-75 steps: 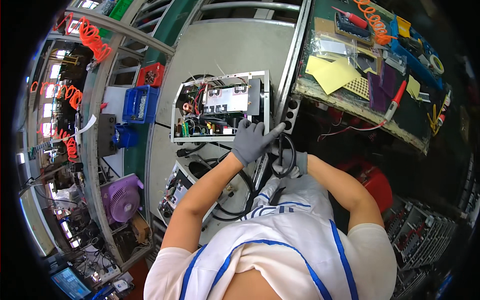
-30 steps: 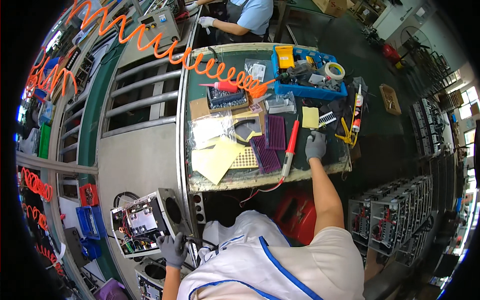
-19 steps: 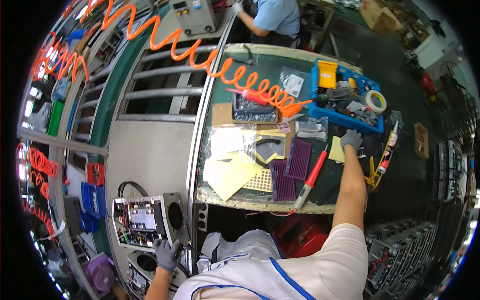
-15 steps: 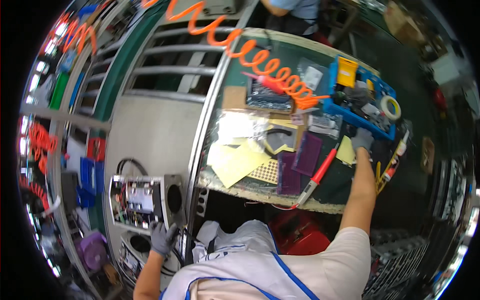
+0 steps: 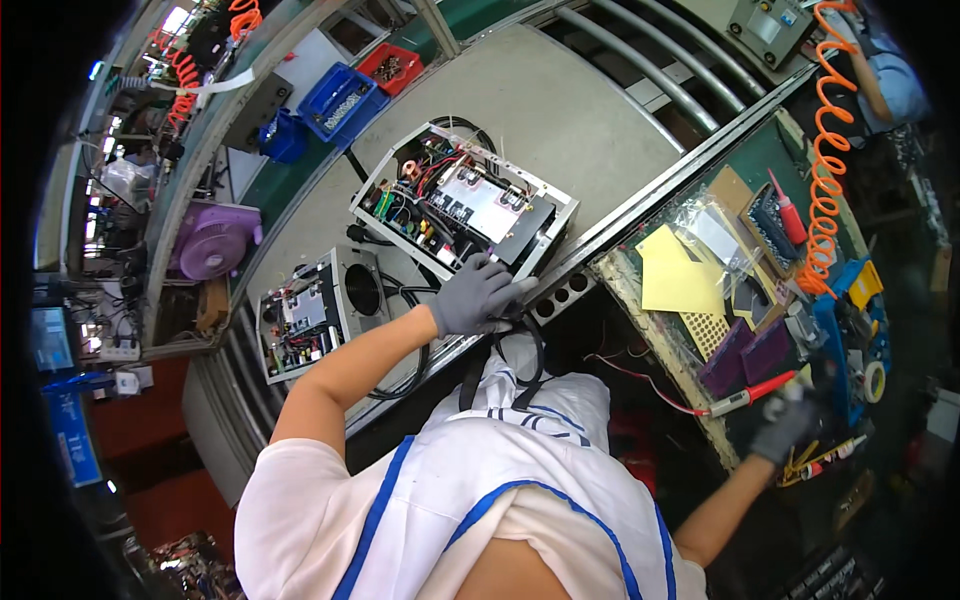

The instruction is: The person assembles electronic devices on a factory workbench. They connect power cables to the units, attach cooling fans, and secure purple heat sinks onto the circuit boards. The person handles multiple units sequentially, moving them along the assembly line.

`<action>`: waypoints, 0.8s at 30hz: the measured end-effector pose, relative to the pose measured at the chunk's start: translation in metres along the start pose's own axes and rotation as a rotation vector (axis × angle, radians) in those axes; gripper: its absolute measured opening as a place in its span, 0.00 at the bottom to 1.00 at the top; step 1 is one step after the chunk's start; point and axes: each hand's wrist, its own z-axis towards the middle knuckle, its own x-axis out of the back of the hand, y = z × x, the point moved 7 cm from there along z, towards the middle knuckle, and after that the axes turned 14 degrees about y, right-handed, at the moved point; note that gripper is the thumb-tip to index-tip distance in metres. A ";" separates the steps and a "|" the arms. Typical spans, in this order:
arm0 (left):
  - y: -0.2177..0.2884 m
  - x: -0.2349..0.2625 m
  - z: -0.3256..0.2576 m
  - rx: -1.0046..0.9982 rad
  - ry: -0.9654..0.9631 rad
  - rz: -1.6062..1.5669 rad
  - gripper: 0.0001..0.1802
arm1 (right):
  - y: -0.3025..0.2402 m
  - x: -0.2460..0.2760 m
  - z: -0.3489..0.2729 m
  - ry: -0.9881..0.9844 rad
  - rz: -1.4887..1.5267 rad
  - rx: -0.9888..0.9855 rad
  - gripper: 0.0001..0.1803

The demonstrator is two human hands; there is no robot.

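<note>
My left hand (image 5: 478, 297), in a grey glove, lies at the near edge of an open metal electronics housing (image 5: 480, 205) with boards and wires inside. Its fingers are stretched out and slightly apart, close to a black cable (image 5: 540, 350) looping below them. My right hand (image 5: 787, 428), also gloved in grey, hovers over the near right part of the workbench, beside a red and white pen-like tool (image 5: 750, 393). Motion smears its fingers; something pale shows by them, and whether it is held I cannot make out.
A second open housing (image 5: 305, 310) stands at the left. Purple trays (image 5: 745, 357), yellow sheets (image 5: 680, 280) and a blue parts box (image 5: 835, 335) lie on the bench. An orange coiled hose (image 5: 825, 170) hangs above it. Blue (image 5: 342, 102) and red bins (image 5: 390, 68) stand farther back.
The view has swung left toward the housings. My right hand has drawn back from the blue parts box toward the bench's near side. My left hand stays at the housing's near edge.
</note>
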 end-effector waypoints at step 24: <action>-0.023 0.001 -0.009 -0.279 -0.011 -0.135 0.36 | 0.139 -0.309 -0.357 0.145 -0.626 0.427 0.20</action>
